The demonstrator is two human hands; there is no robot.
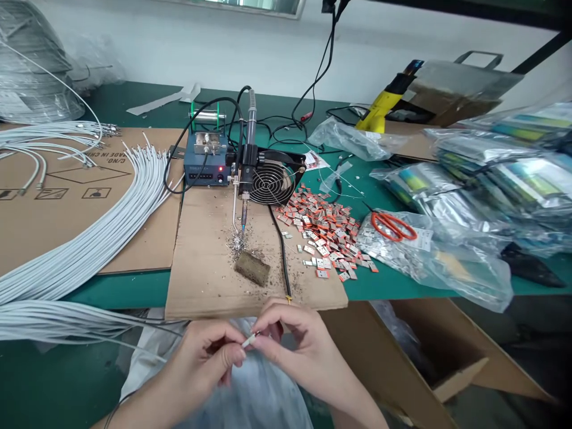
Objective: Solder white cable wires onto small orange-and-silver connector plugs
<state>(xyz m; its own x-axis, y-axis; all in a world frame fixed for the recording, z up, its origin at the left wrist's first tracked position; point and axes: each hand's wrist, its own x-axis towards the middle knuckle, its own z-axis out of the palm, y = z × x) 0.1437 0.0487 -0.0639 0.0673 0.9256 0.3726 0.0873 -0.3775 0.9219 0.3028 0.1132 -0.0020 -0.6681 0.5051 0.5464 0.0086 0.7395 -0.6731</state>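
Both hands meet below the front edge of the cardboard, over the lap. My left hand point(210, 356) pinches a white cable end point(248, 341) between thumb and fingers. At the tip of that cable end, my right hand point(288, 333) is closed with thumb and index finger together; any small part inside its pinch is too hidden to name. Ahead of them a soldering iron point(248, 170) hangs tip down in its holder, beside a blue station point(205, 164) with a lit red light. A brown sponge point(252, 269) lies below the iron tip.
A pile of small orange-edged metal pieces point(328, 229) lies right of a black fan point(272, 180). White cables point(102, 238) spread over the left side. Orange-handled scissors point(393, 226) rest on a plastic bag point(402, 253). An open cardboard box point(429, 357) stands below at right.
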